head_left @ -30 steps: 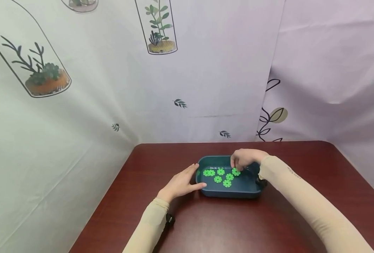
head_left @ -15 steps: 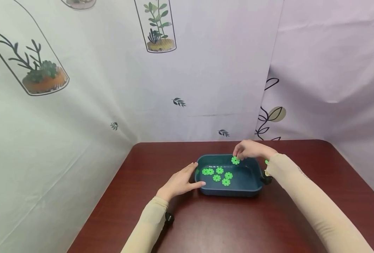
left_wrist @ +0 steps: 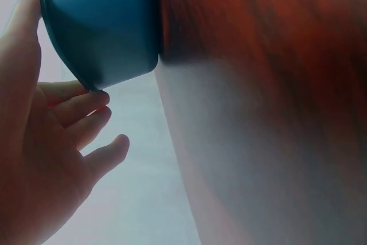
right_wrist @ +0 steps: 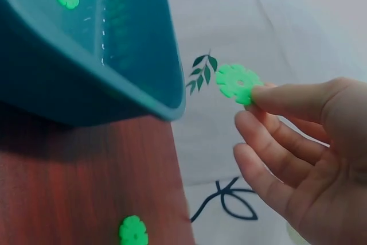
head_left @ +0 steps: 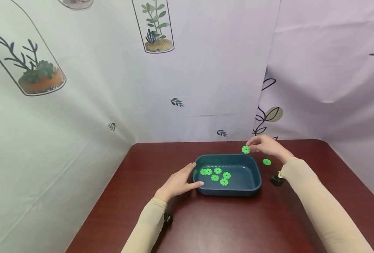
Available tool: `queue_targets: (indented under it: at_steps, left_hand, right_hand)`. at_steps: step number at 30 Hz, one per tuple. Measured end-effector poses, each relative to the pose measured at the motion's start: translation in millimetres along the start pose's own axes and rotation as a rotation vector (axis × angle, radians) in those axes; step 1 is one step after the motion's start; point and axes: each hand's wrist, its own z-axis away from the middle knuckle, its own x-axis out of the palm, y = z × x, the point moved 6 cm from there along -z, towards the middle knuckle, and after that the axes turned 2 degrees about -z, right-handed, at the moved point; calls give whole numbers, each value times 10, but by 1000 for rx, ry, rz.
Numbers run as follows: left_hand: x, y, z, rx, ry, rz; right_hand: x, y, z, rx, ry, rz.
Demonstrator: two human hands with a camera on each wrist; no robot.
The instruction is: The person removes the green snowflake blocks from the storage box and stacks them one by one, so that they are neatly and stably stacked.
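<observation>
and the right hand pinches a green disc, far right; left hand (spread wide!) touches the tray at left

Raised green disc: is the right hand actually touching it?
Touching. The right wrist view shows the right hand pinching the raised green disc by its edge, with no gap between them.
</observation>
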Motion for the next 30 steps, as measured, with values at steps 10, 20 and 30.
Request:
queue_targets:
  at_steps: [10,20,30]
  left_hand:
    - [-20,20,-10,4,-4,17]
    - [0,6,9,6,-1,19]
    - [13,-1,1,-2,-6,18]
  right_hand:
    - [-231,328,238,108,210,-139]
    - [-266,636,406,203,291,-200]
    - [-150,993,429,231,290,-206]
